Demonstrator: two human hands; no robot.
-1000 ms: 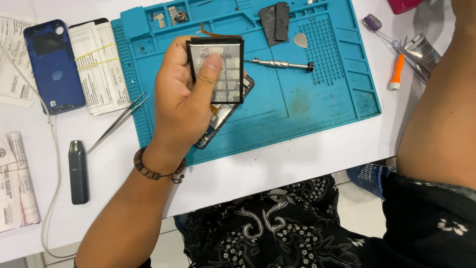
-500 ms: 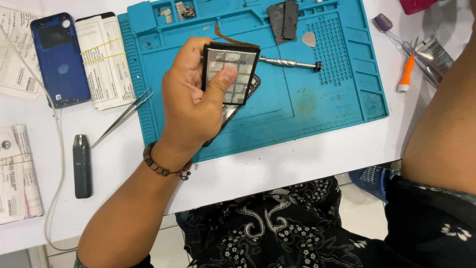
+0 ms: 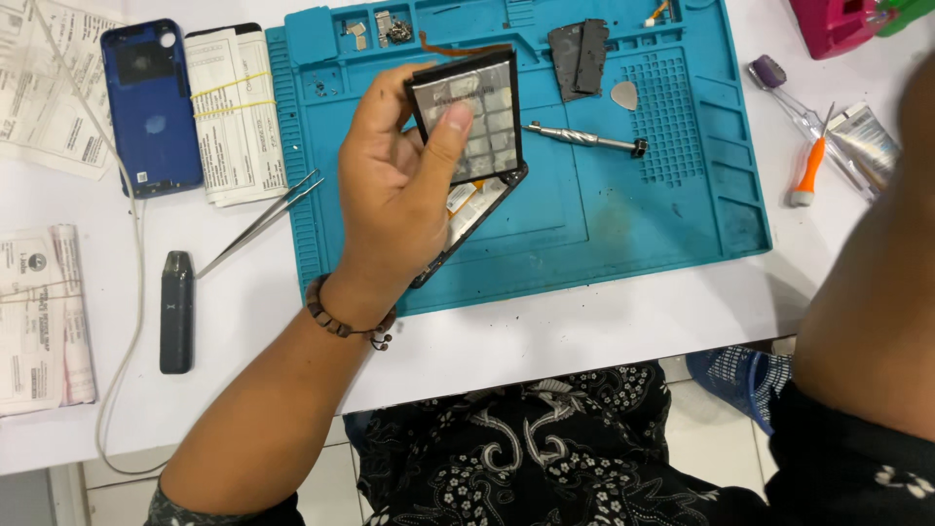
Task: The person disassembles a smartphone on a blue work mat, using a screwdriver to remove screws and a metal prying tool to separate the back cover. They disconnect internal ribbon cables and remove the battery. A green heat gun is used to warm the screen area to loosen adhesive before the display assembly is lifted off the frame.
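My left hand [image 3: 390, 195] holds a flat black rectangular phone part [image 3: 487, 131] a little above the blue work mat [image 3: 633, 224]. The part's face is silvery with a grid pattern, and my thumb rests on it. An orange flex strip [image 3: 458, 46] sticks out at its top. Under my hand an opened phone body [image 3: 479, 206] lies on the mat, partly hidden. My right forearm [image 3: 867, 292] crosses the right side; its hand is out of the frame.
On the mat lie a small metal screwdriver [image 3: 584, 139], a grey pick [image 3: 624, 94] and dark cover pieces [image 3: 578, 47]. Left of the mat are tweezers [image 3: 258, 224], a blue phone back cover [image 3: 151, 107], banded papers [image 3: 234, 112], a black stick-shaped device [image 3: 176, 312] and a white cable [image 3: 127, 321]. An orange-handled tool [image 3: 808, 175] lies at the right.
My left hand has kept its hold on the flat part and tilted it a little clockwise. My thumb has slid slightly across its face.
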